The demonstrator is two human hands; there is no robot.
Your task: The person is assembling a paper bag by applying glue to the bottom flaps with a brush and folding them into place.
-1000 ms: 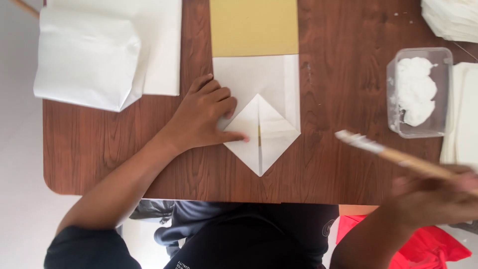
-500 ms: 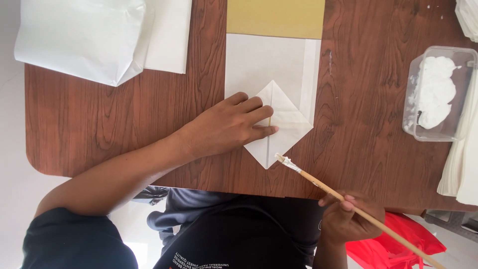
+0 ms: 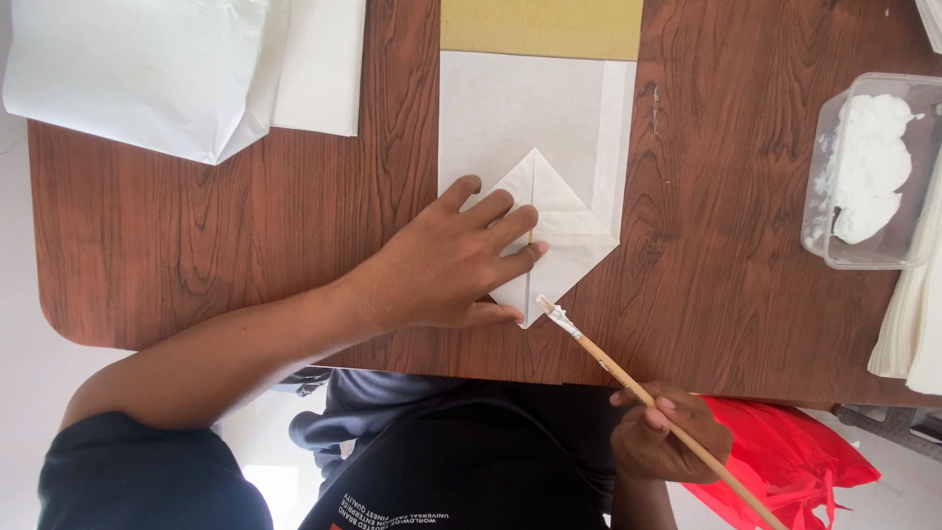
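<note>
1 clear tub [image 3: 822,211] holds white paste; left hand [image 3: 446,265] flat on folded paper [image 3: 564,231], right hand [image 3: 667,434] grips brush [image 3: 638,390].

This looked like a small paper-bag craft workshop: a wood-grain table [image 3: 245,245] carried stacked white paper bags [image 3: 137,74], a clear plastic tub of white paste [image 3: 868,172], more folded white sheets [image 3: 913,324], and a paste brush [image 3: 648,397].
</note>
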